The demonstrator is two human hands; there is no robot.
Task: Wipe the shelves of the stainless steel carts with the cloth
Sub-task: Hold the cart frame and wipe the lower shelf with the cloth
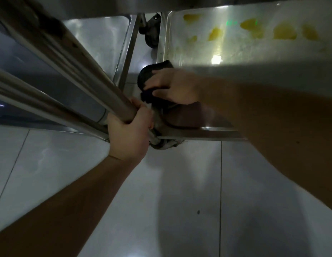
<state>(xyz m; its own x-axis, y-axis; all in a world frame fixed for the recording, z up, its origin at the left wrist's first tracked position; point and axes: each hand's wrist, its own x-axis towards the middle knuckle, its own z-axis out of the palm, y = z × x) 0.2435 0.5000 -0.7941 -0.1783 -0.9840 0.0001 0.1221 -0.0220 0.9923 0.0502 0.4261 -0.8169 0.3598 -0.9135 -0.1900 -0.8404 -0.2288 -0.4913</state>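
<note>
At the foot of the cart post (98,84): left hand (130,130), fingers wrapped fully round the tube. Right of the post: right hand (172,87), fingers and thumb curved over a bunched dark cloth (148,75), holding it on the near corner of the lower shelf (235,58). Farther right of the post, on that shelf: yellow stains (284,31). Beyond the post: caster (152,34). Beneath the post: pale tiled floor (161,201).

A dark, crumpled cloth (152,75) sits bunched at the near corner of a stainless steel cart shelf (245,51), held under my right hand (172,86). The shiny, rimmed shelf carries yellow smears (284,31) across its far side.
</note>
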